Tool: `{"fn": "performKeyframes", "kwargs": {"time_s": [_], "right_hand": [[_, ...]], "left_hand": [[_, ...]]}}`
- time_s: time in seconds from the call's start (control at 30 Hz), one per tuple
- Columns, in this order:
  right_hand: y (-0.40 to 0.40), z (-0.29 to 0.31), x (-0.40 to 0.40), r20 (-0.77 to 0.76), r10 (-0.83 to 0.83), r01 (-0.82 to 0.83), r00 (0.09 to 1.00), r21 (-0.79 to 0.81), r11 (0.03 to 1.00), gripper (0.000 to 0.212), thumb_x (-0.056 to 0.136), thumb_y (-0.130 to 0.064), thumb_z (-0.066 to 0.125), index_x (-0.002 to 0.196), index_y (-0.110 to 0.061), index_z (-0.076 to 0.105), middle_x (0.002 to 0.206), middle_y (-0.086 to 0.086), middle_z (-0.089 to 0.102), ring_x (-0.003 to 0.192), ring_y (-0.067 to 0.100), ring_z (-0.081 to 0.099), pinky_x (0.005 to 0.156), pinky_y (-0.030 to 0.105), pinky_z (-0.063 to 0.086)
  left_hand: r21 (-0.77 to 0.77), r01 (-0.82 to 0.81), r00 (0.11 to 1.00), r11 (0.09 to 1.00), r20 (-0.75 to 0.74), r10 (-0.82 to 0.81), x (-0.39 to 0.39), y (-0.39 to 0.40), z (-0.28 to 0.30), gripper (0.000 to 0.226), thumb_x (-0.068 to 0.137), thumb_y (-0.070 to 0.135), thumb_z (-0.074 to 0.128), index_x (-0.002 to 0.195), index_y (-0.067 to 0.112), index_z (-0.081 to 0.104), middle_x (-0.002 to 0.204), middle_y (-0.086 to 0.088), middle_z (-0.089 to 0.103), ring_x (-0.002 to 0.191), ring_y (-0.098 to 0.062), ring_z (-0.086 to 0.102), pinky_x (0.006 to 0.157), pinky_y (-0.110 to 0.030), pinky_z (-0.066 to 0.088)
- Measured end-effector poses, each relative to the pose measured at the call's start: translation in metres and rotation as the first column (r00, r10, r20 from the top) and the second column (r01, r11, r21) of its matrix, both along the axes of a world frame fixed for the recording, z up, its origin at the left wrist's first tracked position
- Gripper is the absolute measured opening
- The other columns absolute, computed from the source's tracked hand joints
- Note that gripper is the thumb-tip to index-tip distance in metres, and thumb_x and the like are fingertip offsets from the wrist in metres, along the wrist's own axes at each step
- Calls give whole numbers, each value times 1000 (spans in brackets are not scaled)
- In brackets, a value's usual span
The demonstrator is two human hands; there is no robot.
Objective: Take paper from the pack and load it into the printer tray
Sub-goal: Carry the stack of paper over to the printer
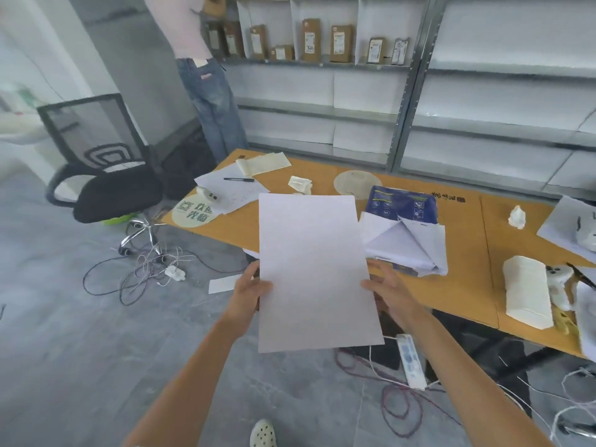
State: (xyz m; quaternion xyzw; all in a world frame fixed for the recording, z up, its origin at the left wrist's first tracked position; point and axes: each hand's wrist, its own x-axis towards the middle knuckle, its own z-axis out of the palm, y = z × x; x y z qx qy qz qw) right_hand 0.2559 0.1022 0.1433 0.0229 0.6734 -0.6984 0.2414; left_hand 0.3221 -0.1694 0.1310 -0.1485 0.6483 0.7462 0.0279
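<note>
I have both hands on a sheaf of white paper (314,272), held up in front of me over the near edge of the table: my left hand (250,293) grips the left long edge with the thumb lying across the face of the top sheet, and my right hand (388,290) steadies the right edge, fingers spread and mostly behind the sheets, so how firmly it pinches I cannot tell. From here I cannot tell how many sheets there are either; only the flat top face shows. I judge the first step done, paper out of the pack, and the carry to the printer is the step in hand. No printer or tray shows anywhere in my view, so the next move calls for turning to find it, keeping the edges squared and the sheaf flat as I go. Just beside my right hand lies the paper pack (403,227), a blue wrapper torn open at the near end, its white flaps folded outward and a thick block of sheets showing inside it. It rests on the orange-brown table (458,285). Farther right on the table sits a wrapped white bundle (527,295), closed, contents not visible. On the floor below, a power strip (409,359) and loose cables (400,411) lie where my feet must pass.
</note>
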Motion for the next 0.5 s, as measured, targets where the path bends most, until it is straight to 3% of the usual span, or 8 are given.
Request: {"fn": "performKeyframes", "kwargs": {"time_s": [0.17, 0.33, 0.4, 0.5], "right_hand": [[-108, 6, -28, -44, 140, -140, 989, -4, 990, 50, 87, -2, 57, 131, -20, 42, 105, -3, 65, 95, 17, 63, 70, 29, 50], [-227, 10, -39, -85, 290, -288, 953, 38, 957, 55, 84, 2, 59, 132, -20, 40, 103, 7, 68, 93, 24, 65, 74, 36, 53], [-277, 14, -37, -93, 343, -339, 935, 50, 939, 54, 84, 4, 58, 129, -20, 40, 96, 6, 69, 86, 23, 66, 73, 36, 54], [-352, 15, -32, -111, 438, -432, 892, 73, 899, 55, 85, 5, 57, 130, -22, 41, 94, 10, 70, 84, 29, 67, 73, 41, 55]], "left_hand": [[13, -144, 989, 989, -30, 145, 13, -89, -1, 44, 84, -8, 46, 100, 29, 64, 89, -2, 74, 76, -21, 67, 69, -34, 52], [-6, -295, 955, 955, -43, 295, 39, -186, 4, 41, 78, 1, 53, 107, 29, 59, 85, 5, 72, 69, -14, 63, 56, -24, 43], [-19, -359, 933, 933, -38, 358, 56, -224, 9, 41, 74, 4, 52, 110, 24, 57, 90, 0, 70, 65, -10, 62, 48, -17, 40], [-16, -438, 899, 899, -28, 438, 85, -282, 9, 46, 69, 7, 52, 113, 18, 57, 102, -13, 65, 84, -25, 61, 69, -33, 44]]}}
